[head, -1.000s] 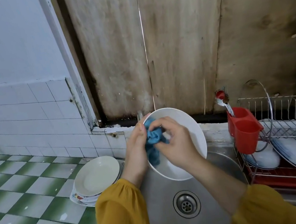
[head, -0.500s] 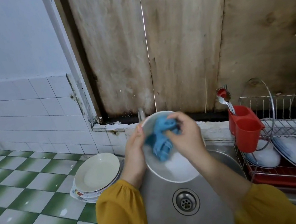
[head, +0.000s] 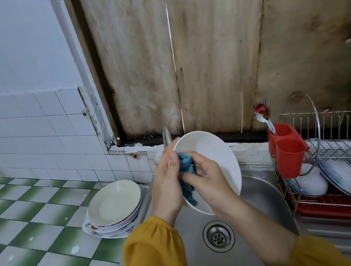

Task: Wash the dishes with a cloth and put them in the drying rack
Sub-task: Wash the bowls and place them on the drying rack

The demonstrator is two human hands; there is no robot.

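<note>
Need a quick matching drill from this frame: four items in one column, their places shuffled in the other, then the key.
Items
1. blue cloth
2. stack of plates
3. red cup
4. drain

Places
A. on the green-and-white tiled counter, left of the sink
B. at the bottom of the steel sink
C. pressed against the white bowl by the right hand
D. hanging on the left end of the wire drying rack

Pairs: 1-C, 2-A, 3-D, 4-B

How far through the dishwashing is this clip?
Partly done: several dishes already stand in the rack. In hand: the left hand holds a bowl over the sink while the right hand rubs it with the cloth. Left: the plate stack on the counter.
</note>
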